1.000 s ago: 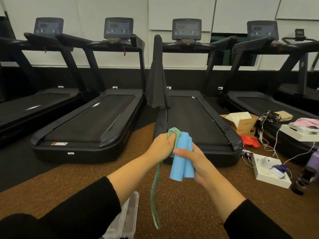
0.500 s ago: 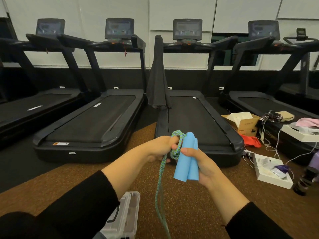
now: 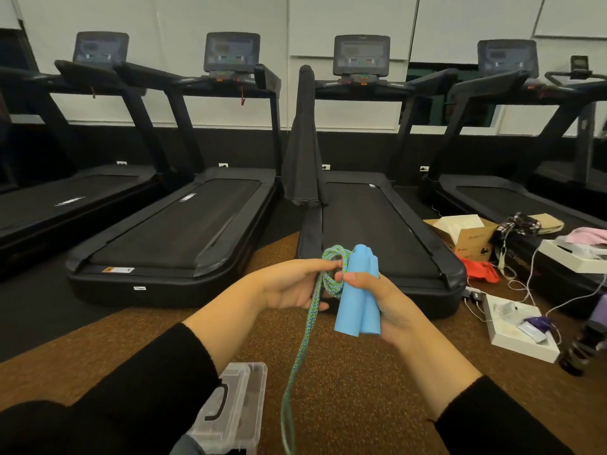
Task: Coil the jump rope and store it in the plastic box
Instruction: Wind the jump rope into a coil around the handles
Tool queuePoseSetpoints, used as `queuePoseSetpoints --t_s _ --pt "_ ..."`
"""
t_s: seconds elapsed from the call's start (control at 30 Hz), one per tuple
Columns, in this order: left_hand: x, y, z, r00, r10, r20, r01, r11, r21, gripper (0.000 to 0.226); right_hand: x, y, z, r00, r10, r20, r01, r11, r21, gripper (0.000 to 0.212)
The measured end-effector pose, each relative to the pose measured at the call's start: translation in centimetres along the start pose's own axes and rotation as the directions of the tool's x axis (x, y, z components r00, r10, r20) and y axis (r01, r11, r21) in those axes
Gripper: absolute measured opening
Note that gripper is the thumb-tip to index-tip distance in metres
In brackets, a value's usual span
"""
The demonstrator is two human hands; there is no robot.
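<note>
Right hand grips both blue handles; left hand pinches the rope looped beside them; clear box sits near-left.

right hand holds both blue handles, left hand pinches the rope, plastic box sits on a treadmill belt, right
No: in the head view the plastic box sits on the brown floor by the left forearm. The rest is right.
</note>
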State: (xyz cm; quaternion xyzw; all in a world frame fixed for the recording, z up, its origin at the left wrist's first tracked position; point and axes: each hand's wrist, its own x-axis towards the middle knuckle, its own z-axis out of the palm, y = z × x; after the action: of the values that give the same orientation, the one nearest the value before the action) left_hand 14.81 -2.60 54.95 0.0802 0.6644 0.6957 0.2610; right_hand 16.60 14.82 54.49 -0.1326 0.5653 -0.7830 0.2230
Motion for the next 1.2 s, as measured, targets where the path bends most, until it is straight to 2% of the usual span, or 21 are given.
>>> queuePoseSetpoints --t_s 0.07,0.13,0.2,0.27,0.33,0.4,0.47,0.5,0.57,0.67,0.73,0.8,0.87,0.97,1.0,1.07,1.2 --pt "0.0 -0.9 -0.8 1.000 -0.022 0.012 0.023 0.996 -0.085 0.064 0.2 -0.3 -0.1 1.000 0.013 -0.018 -0.013 1.000 -0.002 0.044" --pt "0.1 -2.3 -1.1 0.998 -0.054 -0.007 0.054 0.995 -0.086 0.073 0.5 -0.6 -0.2 0.998 0.023 -0.051 -0.024 1.000 -0.011 0.042" --pt "0.2 -4.4 -0.9 0.996 -0.077 -0.036 0.076 0.997 -0.021 0.066 0.8 -1.0 -0.4 0.996 0.028 -0.082 -0.030 0.999 -0.019 0.037" --pt "0.1 -6.2 -0.4 0.992 -0.084 -0.089 0.090 0.993 0.071 0.049 1.1 -1.5 -0.5 0.995 0.022 -0.098 -0.024 0.999 -0.022 0.037" --pt "-0.2 -6.7 0.4 0.992 -0.053 -0.118 0.086 0.952 0.295 0.035 1.4 -1.9 -0.6 0.994 0.002 -0.109 -0.004 1.000 -0.021 0.037" --pt "-0.6 -5.8 1.4 0.991 -0.021 -0.135 0.100 0.783 0.613 0.031 1.8 -2.1 -0.7 0.990 -0.020 -0.138 0.014 0.999 -0.049 0.030" --pt "-1.1 -4.0 2.7 0.987 0.000 -0.163 0.141 0.491 0.860 0.036 2.1 -2.0 -0.8 0.984 -0.039 -0.176 0.024 0.996 -0.089 0.026" --pt "-1.3 -3.1 3.3 0.984 0.017 -0.175 0.160 0.333 0.929 0.038 2.2 -2.0 -0.9 0.981 -0.045 -0.189 0.025 0.994 -0.107 0.027" --pt "-1.8 -1.4 4.3 0.983 0.082 -0.162 0.156 0.077 0.985 0.036 2.3 -1.9 -1.1 0.975 -0.052 -0.215 0.021 0.989 -0.146 0.032" --pt "-2.4 0.4 4.7 0.980 0.183 -0.076 0.118 -0.232 0.966 0.030 2.2 -1.5 -1.4 0.977 -0.039 -0.209 0.005 0.987 -0.163 0.036" --pt "-2.7 1.4 4.5 0.974 0.228 -0.007 0.090 -0.353 0.931 0.029 2.0 -1.3 -1.3 0.985 -0.022 -0.171 -0.006 0.987 -0.160 0.031" --pt "-2.8 2.6 4.0 0.977 0.208 0.043 0.030 -0.334 0.942 0.030 1.7 -1.0 -1.2 0.992 -0.006 -0.129 -0.013 0.989 -0.148 0.028" --pt "-3.0 3.4 3.2 0.977 0.193 0.095 -0.051 -0.223 0.974 0.030 1.4 -1.0 -1.2 0.994 0.008 -0.107 -0.021 0.992 -0.122 0.025" --pt "-3.1 3.3 2.1 0.926 0.343 0.156 -0.164 -0.007 0.986 0.024 1.0 -0.9 -1.3 0.998 0.013 -0.055 -0.018 0.995 -0.094 0.026" --pt "-3.1 3.0 1.9 0.904 0.406 0.132 -0.172 0.064 0.983 0.021 0.9 -0.8 -1.3 0.999 0.011 -0.036 -0.015 0.995 -0.104 0.025" --pt "-3.2 2.7 1.8 0.865 0.500 0.047 -0.145 0.160 0.976 0.033 0.7 -0.6 -1.2 1.000 0.009 0.006 -0.008 0.991 -0.136 0.027" --pt "-2.9 2.6 1.6 0.780 0.625 -0.029 -0.133 0.211 0.968 0.055 0.5 -0.3 -1.2 0.999 0.007 0.050 0.003 0.981 -0.192 0.046"
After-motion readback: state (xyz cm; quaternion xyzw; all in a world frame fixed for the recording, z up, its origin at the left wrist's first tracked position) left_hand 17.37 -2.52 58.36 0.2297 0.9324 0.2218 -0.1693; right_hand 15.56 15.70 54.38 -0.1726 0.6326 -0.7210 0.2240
